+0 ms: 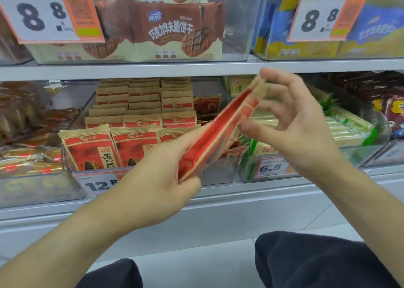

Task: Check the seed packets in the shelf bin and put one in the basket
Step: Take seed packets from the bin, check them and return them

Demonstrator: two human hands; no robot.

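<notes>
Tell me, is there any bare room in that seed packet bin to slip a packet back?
Only at the bin's front right corner, behind the held packet, bordered by the 6.5 price tag. The left and middle rows of seed packets are crowded, front to back.

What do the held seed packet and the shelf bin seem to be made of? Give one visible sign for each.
Seed packet: looks like matte kraft paper, with tan unprinted edges and red printing; any inner lining is not visible.
Shelf bin: apparently clear hard plastic, since the packets show through its glossy front wall.
</notes>
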